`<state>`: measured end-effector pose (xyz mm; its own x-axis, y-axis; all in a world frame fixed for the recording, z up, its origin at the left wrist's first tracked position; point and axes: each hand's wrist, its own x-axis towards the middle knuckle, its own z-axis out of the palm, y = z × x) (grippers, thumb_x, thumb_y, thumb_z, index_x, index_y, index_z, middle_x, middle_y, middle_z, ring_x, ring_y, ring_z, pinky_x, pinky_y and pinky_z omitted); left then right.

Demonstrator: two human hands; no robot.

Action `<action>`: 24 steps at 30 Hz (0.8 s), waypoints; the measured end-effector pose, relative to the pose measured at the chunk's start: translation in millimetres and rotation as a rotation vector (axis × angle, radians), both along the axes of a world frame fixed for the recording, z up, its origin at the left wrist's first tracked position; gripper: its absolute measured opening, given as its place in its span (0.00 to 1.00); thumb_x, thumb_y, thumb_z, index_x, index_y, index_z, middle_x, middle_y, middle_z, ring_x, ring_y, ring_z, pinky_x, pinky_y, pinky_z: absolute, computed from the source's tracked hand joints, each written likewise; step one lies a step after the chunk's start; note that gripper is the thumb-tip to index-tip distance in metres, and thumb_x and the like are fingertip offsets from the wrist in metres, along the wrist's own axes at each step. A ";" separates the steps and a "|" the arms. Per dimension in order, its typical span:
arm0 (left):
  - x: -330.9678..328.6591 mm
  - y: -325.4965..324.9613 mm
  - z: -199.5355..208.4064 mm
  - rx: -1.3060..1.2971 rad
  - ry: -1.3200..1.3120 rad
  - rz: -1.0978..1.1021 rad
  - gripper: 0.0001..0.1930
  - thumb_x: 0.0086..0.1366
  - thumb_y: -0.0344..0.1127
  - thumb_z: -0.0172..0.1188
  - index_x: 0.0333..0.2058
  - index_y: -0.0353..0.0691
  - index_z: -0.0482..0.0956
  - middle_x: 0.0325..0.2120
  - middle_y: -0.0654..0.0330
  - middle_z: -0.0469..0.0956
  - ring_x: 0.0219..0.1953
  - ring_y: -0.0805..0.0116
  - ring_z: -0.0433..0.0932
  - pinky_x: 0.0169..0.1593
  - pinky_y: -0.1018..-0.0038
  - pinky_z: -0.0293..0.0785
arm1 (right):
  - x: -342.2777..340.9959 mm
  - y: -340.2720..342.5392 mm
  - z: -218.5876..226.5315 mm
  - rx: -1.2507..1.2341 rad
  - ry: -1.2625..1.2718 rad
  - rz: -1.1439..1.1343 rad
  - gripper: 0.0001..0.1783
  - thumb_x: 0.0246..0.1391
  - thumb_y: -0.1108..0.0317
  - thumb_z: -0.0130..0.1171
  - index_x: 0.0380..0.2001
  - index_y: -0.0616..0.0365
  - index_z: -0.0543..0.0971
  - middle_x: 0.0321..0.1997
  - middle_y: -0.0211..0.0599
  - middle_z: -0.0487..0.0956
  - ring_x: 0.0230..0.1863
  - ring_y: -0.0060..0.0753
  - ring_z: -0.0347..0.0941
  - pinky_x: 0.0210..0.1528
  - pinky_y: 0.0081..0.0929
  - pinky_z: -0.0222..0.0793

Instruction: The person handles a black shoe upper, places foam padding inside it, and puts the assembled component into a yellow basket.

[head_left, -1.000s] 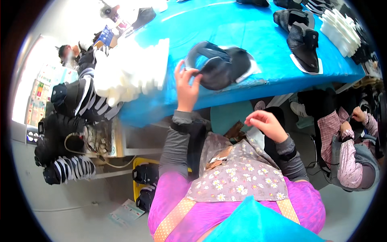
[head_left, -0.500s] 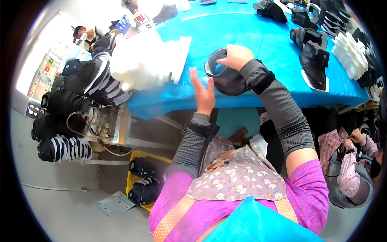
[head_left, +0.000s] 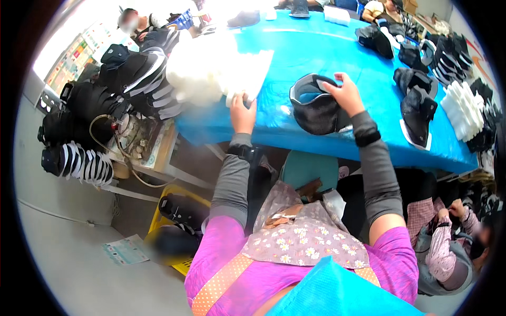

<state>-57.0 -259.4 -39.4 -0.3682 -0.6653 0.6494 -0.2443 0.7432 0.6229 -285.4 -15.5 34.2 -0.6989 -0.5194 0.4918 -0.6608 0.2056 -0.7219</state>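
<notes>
A black shoe upper [head_left: 315,115] with a grey lining sits at the blue table's near edge, its opening facing up. My right hand [head_left: 348,96] is at the right side of that opening, thumb over the rim and fingers bent; the far side of its grip is partly hidden. My left hand [head_left: 243,115] reaches the near corner of a pile of white padded pieces [head_left: 245,73]. Its fingertips are closed on the edge of a white piece there. Glare washes out much of the pile.
The blue table [head_left: 311,50] carries more black shoe uppers [head_left: 417,113] and a white stack [head_left: 462,110] on the right. Black shoes [head_left: 129,71] are heaped at left. A yellow crate [head_left: 158,216] stands below. Other people sit at far left, far right and lower right.
My left hand has gone from open in the air beside the shoe upper to the white pile. The shoe upper has moved slightly away, and my right hand has shifted to its right rim.
</notes>
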 end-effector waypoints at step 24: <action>37.4 52.9 9.9 0.170 -0.078 -0.195 0.27 0.61 0.30 0.61 0.60 0.41 0.70 0.54 0.51 0.74 0.57 0.55 0.74 0.52 0.65 0.75 | 155.2 -129.5 -84.8 -0.158 -0.509 0.236 0.38 0.54 0.70 0.60 0.66 0.71 0.58 0.62 0.60 0.70 0.60 0.45 0.70 0.58 0.32 0.68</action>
<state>-19.6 -206.5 -29.5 -0.5452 -0.6735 0.4991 -0.1588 0.6676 0.7274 -130.3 -145.1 -50.6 -0.7418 -0.6373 0.2088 -0.2375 -0.0416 -0.9705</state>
